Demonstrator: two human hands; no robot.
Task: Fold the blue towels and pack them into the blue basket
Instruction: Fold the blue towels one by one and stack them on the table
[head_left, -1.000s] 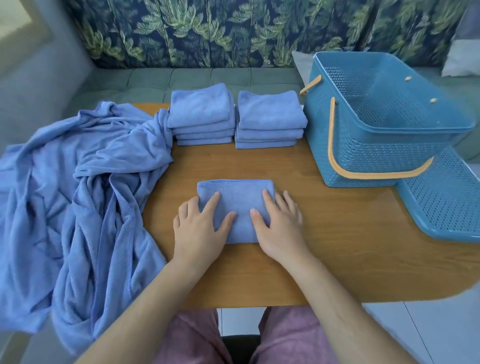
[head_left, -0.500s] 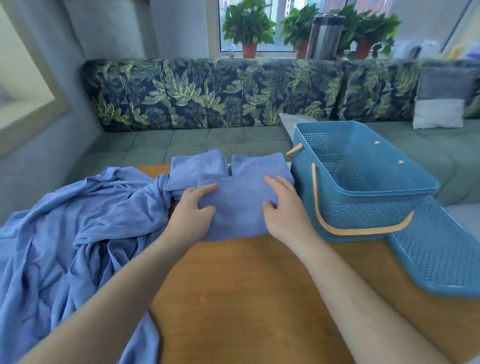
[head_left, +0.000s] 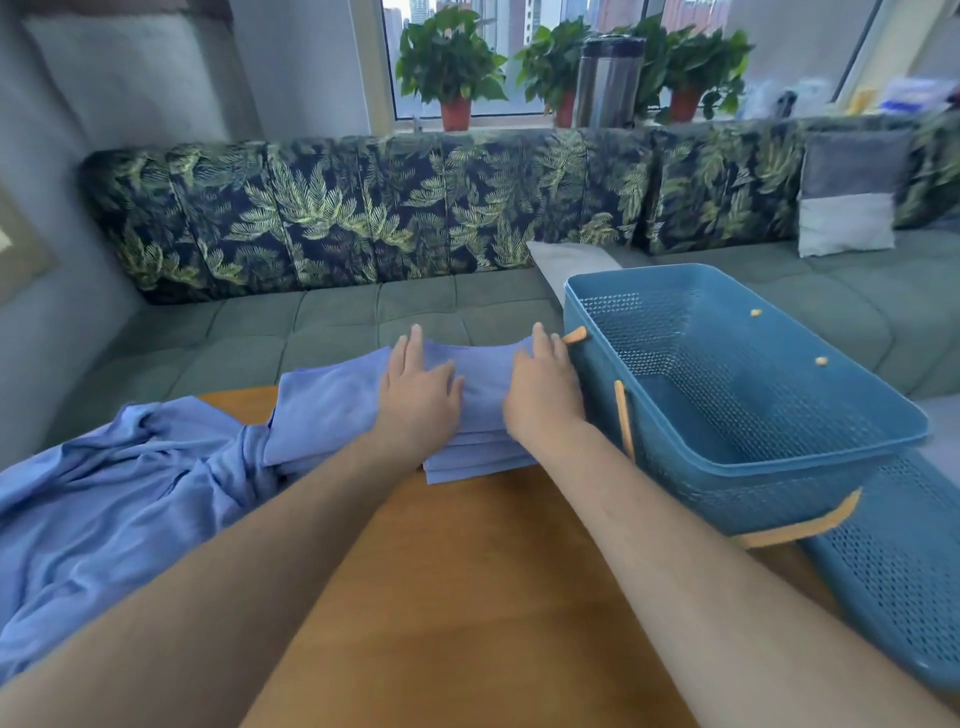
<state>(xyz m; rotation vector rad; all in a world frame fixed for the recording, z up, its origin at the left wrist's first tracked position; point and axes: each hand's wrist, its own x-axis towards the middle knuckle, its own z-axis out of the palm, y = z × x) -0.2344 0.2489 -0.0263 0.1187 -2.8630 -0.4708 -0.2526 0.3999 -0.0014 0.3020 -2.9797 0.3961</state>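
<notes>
Folded towel (head_left: 483, 382) has been moved up onto the towel stack (head_left: 475, 460) on the wooden table (head_left: 467, 597), long axis left-right. The stack is flanked by the unfolded towel heap (head_left: 130, 499) and, just beside it, the blue basket (head_left: 701, 499). The towel is pressed by a flat left hand (head_left: 421, 387) and right hand (head_left: 543, 397), kept apart.

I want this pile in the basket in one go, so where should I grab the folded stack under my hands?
Take the folded towel stack by its near edge, I'd say, where layers face you: fingers under the bottom towel, thumbs on top. The blue basket crowds its right, another towel pile its left; come from the front.
</notes>
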